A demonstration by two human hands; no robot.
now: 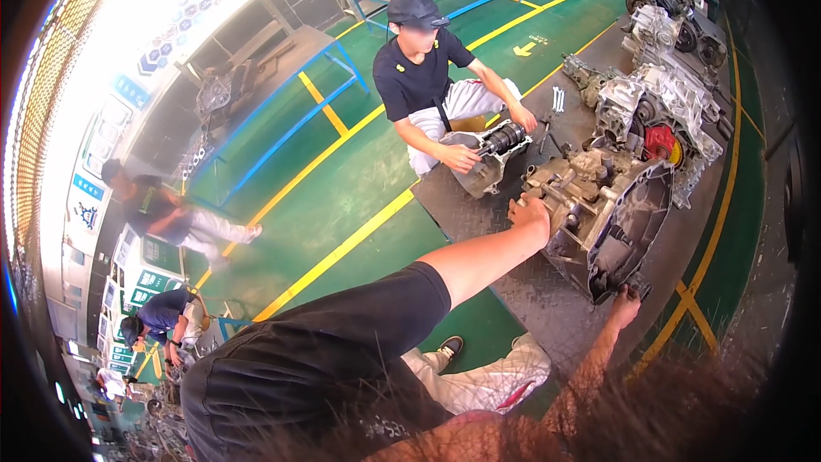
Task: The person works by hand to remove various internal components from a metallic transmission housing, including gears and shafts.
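Observation:
A large metal gearbox (590, 197) lies on the dark metal tabletop in front of me, its hollow bell housing turned to the right. My left hand (532, 212) reaches across to its left side, fingers curled on the casing edge. At the near end, my right hand (626, 306) is closed at the bottom rim of the bell housing; its fingertips are partly hidden. Across the table a co-worker in a dark cap crouches, both hands on a smaller opened housing (483, 167) with a dark gear shaft (503, 139) in it.
More gearboxes (658, 107) and a red part (659, 142) crowd the table's far right. Wrenches (558, 100) lie beyond the co-worker's hands. Blue railings (291, 133) and yellow floor lines run along the left, where other people walk and work.

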